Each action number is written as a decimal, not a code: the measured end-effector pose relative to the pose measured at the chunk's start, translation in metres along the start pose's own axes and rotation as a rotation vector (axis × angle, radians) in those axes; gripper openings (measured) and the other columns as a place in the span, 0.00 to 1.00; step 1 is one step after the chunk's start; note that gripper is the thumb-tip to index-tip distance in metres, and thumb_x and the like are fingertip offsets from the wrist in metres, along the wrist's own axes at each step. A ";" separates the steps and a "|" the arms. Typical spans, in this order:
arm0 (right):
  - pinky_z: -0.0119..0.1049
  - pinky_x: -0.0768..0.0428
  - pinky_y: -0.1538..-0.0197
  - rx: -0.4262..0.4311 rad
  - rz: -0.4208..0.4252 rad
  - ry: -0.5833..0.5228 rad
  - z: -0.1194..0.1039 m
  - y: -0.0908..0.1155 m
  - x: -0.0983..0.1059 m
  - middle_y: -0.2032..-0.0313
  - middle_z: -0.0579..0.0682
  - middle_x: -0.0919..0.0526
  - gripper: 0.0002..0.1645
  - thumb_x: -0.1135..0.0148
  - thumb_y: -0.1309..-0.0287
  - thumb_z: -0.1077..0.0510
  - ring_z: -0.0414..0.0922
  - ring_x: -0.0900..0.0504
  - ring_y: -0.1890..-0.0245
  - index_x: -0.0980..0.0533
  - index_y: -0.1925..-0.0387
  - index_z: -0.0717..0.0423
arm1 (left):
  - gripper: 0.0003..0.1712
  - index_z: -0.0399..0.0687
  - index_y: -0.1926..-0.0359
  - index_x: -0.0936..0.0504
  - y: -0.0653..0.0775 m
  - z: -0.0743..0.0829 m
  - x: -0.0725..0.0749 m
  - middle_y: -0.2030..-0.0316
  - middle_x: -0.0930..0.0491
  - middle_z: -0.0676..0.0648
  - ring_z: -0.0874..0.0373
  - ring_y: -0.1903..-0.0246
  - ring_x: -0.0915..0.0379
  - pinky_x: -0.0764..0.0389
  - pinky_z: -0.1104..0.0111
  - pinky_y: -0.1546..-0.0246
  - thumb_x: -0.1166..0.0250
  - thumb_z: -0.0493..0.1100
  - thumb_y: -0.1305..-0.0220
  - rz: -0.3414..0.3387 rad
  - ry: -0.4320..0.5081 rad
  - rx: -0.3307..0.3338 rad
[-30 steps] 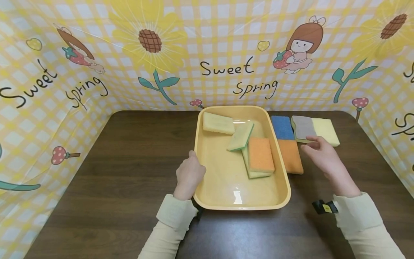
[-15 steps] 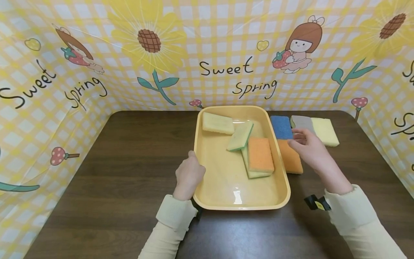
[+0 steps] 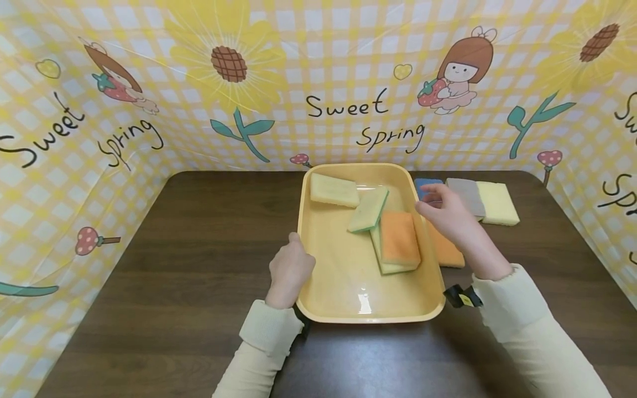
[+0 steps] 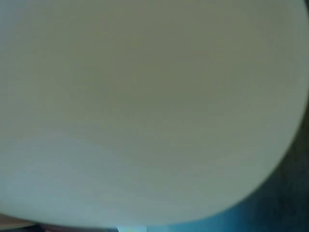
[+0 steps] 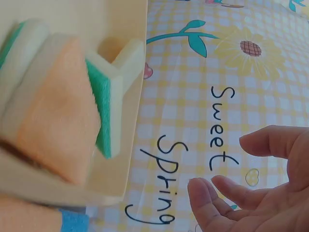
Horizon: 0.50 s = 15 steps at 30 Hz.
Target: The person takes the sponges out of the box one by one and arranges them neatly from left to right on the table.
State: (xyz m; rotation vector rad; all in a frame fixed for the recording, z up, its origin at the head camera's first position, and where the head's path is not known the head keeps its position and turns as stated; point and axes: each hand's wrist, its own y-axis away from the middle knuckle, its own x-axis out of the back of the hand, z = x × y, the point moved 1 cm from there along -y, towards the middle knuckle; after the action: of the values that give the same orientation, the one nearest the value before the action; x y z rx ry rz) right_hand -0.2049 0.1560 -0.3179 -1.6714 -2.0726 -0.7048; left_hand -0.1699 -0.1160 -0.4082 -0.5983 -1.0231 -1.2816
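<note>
A yellow plastic tray (image 3: 370, 319) stands on the table. My left hand (image 3: 292, 271) grips its left rim with curled fingers. Near the tray's right rim hovers my right hand (image 3: 450, 215), thumb and fingers apart with nothing between them, as the right wrist view also shows. Inside the tray lie a pale sponge (image 3: 333, 189), a green-backed sponge (image 3: 368, 210) and an orange sponge (image 3: 400, 237) on top of another pale sponge (image 3: 398, 269). Partly behind the right hand are a blue sponge (image 3: 425, 183) and a second orange sponge (image 3: 448, 251) outside the tray.
Right of the blue sponge, a grey sponge (image 3: 466, 190) adjoins a pale yellow sponge (image 3: 499, 203) on the dark wooden table (image 3: 199, 249). A checked, flower-printed cloth (image 3: 338, 66) rises behind and at both sides. A pale, blurred surface fills most of the left wrist view.
My right hand has moved left, from beside the grey and orange sponges to the tray's right rim. The left hand stays on the tray, and the sponges lie where they were.
</note>
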 end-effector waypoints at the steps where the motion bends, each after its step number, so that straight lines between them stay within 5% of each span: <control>1: 0.57 0.33 0.38 -0.001 -0.004 -0.005 -0.001 -0.001 -0.002 0.37 0.69 0.37 0.35 0.54 0.32 0.53 0.64 0.37 0.35 0.48 0.30 0.64 | 0.14 0.37 0.56 0.33 0.000 0.000 0.000 0.74 0.22 0.40 0.49 0.77 0.27 0.30 0.58 0.78 0.48 0.38 0.44 -0.002 -0.001 0.000; 15: 0.50 0.27 0.41 -0.061 -0.031 -0.003 -0.010 -0.028 -0.027 0.42 0.65 0.31 0.33 0.52 0.33 0.53 0.61 0.24 0.47 0.44 0.31 0.62 | 0.14 0.37 0.56 0.33 0.000 -0.001 0.000 0.76 0.23 0.41 0.50 0.79 0.27 0.32 0.60 0.80 0.47 0.38 0.43 -0.004 0.001 -0.010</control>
State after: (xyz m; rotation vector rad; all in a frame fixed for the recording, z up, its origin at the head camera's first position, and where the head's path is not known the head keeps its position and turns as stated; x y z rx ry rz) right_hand -0.2264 0.1247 -0.3296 -1.6772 -2.1025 -0.7834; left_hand -0.1700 -0.1166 -0.4086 -0.6034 -1.0185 -1.2912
